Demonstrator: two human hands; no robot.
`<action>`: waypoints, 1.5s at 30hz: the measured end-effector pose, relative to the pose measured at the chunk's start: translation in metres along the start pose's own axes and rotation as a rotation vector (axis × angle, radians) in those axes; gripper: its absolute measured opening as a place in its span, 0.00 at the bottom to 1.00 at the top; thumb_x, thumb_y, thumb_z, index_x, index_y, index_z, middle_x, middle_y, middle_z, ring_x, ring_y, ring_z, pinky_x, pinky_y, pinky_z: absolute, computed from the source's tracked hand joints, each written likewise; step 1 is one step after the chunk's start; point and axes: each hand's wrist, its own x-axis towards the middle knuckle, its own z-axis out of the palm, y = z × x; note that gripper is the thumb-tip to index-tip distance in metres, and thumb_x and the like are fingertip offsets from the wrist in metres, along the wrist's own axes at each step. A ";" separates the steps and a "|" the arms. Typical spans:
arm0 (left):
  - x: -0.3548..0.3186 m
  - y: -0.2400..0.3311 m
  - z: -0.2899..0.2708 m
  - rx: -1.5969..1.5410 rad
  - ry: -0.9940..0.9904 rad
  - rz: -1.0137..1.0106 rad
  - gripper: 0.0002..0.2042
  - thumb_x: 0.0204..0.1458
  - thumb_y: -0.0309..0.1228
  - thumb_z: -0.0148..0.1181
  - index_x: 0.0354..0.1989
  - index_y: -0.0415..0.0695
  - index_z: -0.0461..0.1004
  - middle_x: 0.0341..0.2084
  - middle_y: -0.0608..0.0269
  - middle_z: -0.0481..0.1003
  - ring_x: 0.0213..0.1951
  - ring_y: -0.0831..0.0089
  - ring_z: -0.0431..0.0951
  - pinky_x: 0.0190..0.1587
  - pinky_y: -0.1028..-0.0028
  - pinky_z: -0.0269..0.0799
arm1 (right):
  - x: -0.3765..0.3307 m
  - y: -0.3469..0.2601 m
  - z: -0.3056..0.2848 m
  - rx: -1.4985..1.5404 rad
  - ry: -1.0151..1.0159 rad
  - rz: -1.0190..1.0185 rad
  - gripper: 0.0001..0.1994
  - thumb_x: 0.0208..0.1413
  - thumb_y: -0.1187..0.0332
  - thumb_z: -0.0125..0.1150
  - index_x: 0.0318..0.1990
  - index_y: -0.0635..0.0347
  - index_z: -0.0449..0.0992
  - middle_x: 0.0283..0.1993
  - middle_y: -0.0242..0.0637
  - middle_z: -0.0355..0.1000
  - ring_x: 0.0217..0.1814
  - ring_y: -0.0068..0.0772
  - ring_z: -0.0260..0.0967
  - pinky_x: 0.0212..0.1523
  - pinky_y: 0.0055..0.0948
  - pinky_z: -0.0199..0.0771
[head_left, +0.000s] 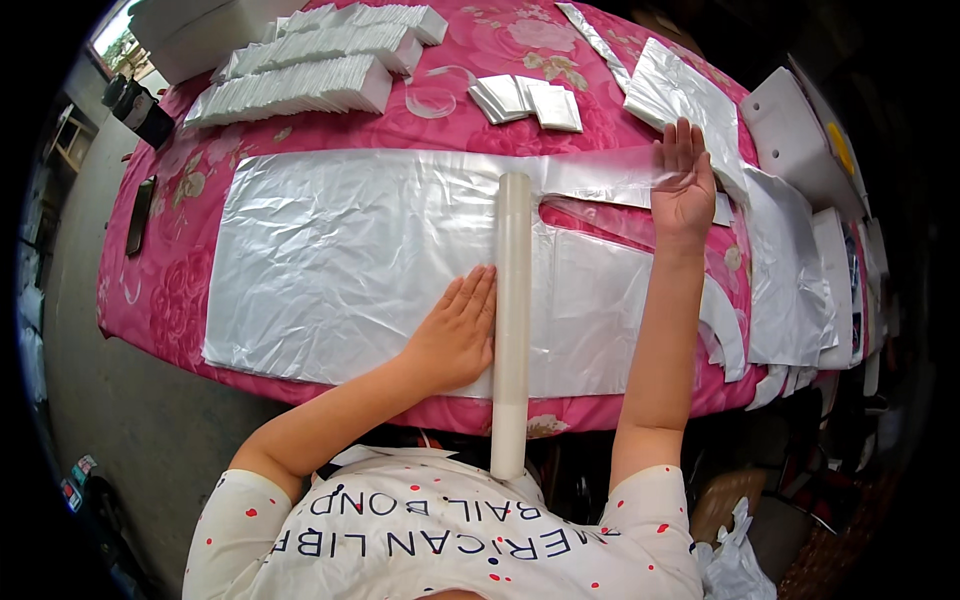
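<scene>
A stack of thin, clear plastic vest-style bags [330,260] lies flat across the table, handles toward the right. Across it rests a long pale tube [513,300], its near end against my shirt. My left hand [460,330] presses flat on the bags just left of the tube, fingers together and stretched out, fingertips close to the tube. Palm up, my right hand [684,190] is at the end of the far see-through handle [610,175], fingers straight and pointing away. The film meets the palm and fingers; whether it lies over or under them is hard to tell.
Rows of folded white packets [290,90] stand at the back left, with small flat packets [525,100] right of them. A phone [141,215] and a dark bottle [138,110] are on the left. More plastic sheets [785,260] and a white box [805,140] line the right edge.
</scene>
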 end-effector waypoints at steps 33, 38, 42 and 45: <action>0.097 -0.064 -0.035 -2.103 0.184 -0.819 0.29 0.60 0.44 0.34 0.60 0.29 0.49 0.56 0.47 0.59 0.55 0.61 0.64 0.55 0.68 0.60 | -0.166 0.026 -0.002 -1.642 -0.976 -0.103 0.28 0.55 0.53 0.50 0.59 0.61 0.62 0.64 0.44 0.56 0.67 0.49 0.49 0.63 0.42 0.52; 0.081 -0.069 -0.049 -1.946 0.351 -0.827 0.24 0.60 0.39 0.39 0.55 0.30 0.55 0.51 0.45 0.64 0.52 0.61 0.68 0.54 0.67 0.64 | -0.156 0.048 0.009 -1.717 -1.188 -0.148 0.33 0.53 0.44 0.46 0.61 0.59 0.59 0.67 0.42 0.50 0.70 0.48 0.41 0.66 0.43 0.44; 0.026 -0.091 -0.076 -1.771 0.510 -0.682 0.20 0.58 0.35 0.43 0.52 0.32 0.59 0.48 0.47 0.68 0.48 0.64 0.71 0.51 0.69 0.68 | -0.163 0.108 0.054 -1.663 -1.297 -0.205 0.33 0.53 0.43 0.44 0.60 0.58 0.61 0.66 0.41 0.52 0.71 0.47 0.38 0.68 0.45 0.35; -0.036 -0.122 -0.096 -1.615 0.635 -0.689 0.20 0.59 0.37 0.42 0.53 0.35 0.60 0.47 0.49 0.69 0.47 0.66 0.72 0.51 0.71 0.68 | -0.189 0.170 0.107 -1.316 -1.425 -0.210 0.29 0.55 0.47 0.46 0.52 0.64 0.68 0.57 0.43 0.64 0.67 0.46 0.47 0.67 0.45 0.40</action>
